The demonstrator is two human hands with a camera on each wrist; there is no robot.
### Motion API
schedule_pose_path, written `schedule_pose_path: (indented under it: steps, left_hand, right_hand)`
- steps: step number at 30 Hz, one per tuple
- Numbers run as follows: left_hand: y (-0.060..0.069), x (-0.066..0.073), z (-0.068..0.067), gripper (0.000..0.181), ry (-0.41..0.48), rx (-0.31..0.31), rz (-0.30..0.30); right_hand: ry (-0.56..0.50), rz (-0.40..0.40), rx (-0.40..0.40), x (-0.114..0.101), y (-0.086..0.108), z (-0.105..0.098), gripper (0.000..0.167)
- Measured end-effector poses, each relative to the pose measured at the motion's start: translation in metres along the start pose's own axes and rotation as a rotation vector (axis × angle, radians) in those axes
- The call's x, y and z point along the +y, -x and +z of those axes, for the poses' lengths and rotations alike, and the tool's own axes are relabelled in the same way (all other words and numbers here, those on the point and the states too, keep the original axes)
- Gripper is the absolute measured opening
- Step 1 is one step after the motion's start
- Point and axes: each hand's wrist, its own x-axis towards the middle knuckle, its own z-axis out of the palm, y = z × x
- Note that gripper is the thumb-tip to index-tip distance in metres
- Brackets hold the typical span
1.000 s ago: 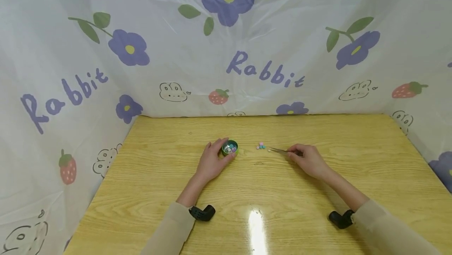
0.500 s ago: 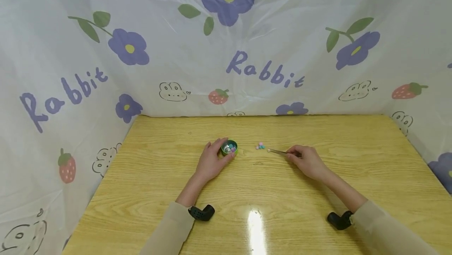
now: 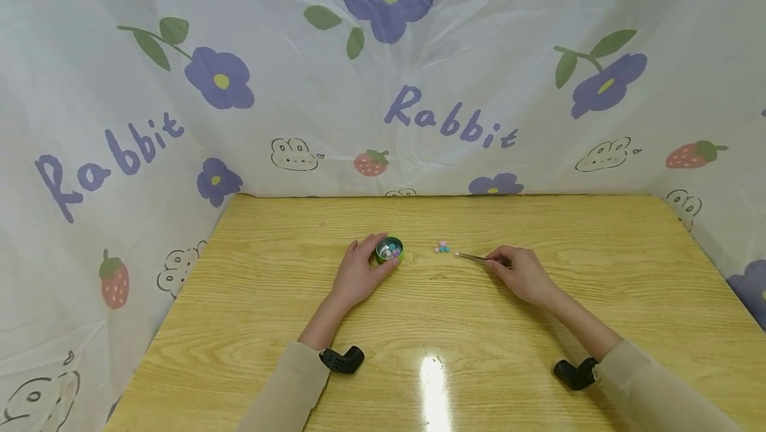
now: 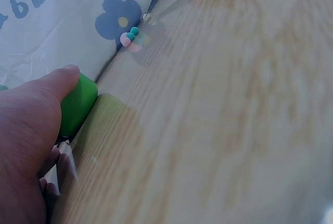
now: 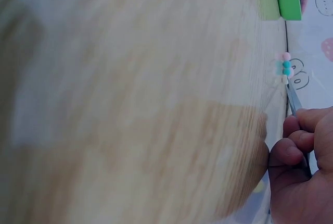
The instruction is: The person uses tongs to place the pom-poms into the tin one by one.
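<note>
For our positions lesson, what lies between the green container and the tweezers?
Head view: pink and teal beads, then a pale bead at the tips of the tweezers.

The table (image 3: 239, 306) shows wood grain under a glossy finish (a white streak of light glares off it). The tweezers (image 3: 471, 258) look like smooth metal. The green tub (image 4: 79, 104) is smooth-walled, plastic or painted metal, hard to tell which. Matt cloth forms the sleeves (image 3: 287, 389); the backdrop (image 3: 287, 100) is creased sheeting, faintly shiny. The wrist cameras (image 3: 344, 360) look like black plastic.
</note>
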Motion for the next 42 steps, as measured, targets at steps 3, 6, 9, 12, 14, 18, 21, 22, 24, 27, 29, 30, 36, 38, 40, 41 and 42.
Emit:
schedule_pose_path:
  steps: [3,6,9,12,14,18,21,22,24,27,29,30,36,38,40,41,42]
  left_hand:
    - [-0.001,0.000,0.000,0.062,0.002,-0.001,0.002]
    - [-0.001,0.000,0.000,0.062,0.004,-0.004,0.002]
    - [-0.001,0.000,0.000,0.062,0.006,-0.006,0.001]
    - [-0.001,0.000,0.000,0.062,0.006,-0.007,-0.003]
    - [-0.001,0.000,0.000,0.062,0.008,-0.008,-0.003]
    - [-0.001,0.000,0.000,0.062,0.016,-0.009,0.000]
    - [-0.001,0.000,0.000,0.062,0.021,-0.010,-0.002]
    - [-0.001,0.000,0.001,0.062,0.021,-0.010,-0.002]
    - [-0.001,-0.001,0.001,0.062,0.017,-0.010,-0.002]
    - [-0.001,-0.002,0.001,0.062,0.008,-0.007,-0.001]
    - [0.000,-0.002,0.000,0.062,0.004,-0.006,0.002]
    - [0.000,-0.001,0.000,0.062,0.002,-0.007,0.002]
    - [0.001,-0.001,0.000,0.062,0.007,-0.004,-0.002]
    - [0.001,-0.001,0.000,0.062,0.008,-0.004,-0.003]
    - [0.001,0.000,0.000,0.062,0.007,-0.008,-0.005]
    - [0.000,0.000,0.000,0.063,0.007,-0.010,-0.006]
    - [0.000,0.001,-0.001,0.063,0.006,-0.011,-0.006]
  right_hand:
    - [-0.008,-0.001,0.002,0.000,0.001,0.000,0.012]
    - [-0.006,-0.016,0.014,0.001,0.002,0.000,0.010]
    - [-0.007,-0.028,0.019,0.001,0.002,0.000,0.009]
    - [-0.008,-0.018,0.008,0.002,0.001,0.000,0.010]
    - [-0.009,-0.009,0.000,0.003,0.001,-0.002,0.011]
    - [-0.009,0.006,-0.010,0.002,0.000,-0.005,0.011]
    - [-0.015,0.004,-0.008,0.000,-0.001,-0.006,0.011]
    - [-0.018,0.001,-0.005,0.000,-0.001,-0.006,0.011]
    - [-0.020,-0.006,0.001,0.000,-0.003,-0.006,0.011]
    - [-0.022,-0.025,0.012,-0.002,-0.008,-0.006,0.011]
    - [-0.030,-0.031,0.018,-0.005,-0.010,-0.006,0.010]
    - [-0.036,-0.036,0.020,-0.006,-0.012,-0.006,0.010]
    - [-0.062,-0.043,0.022,-0.016,-0.020,-0.002,0.012]
    - [-0.072,-0.052,0.017,-0.020,-0.023,0.000,0.012]
    - [-0.086,-0.063,0.016,-0.023,-0.026,0.002,0.012]
    - [-0.096,-0.067,0.014,-0.026,-0.027,0.003,0.012]
    - [-0.103,-0.069,0.011,-0.028,-0.027,0.004,0.011]
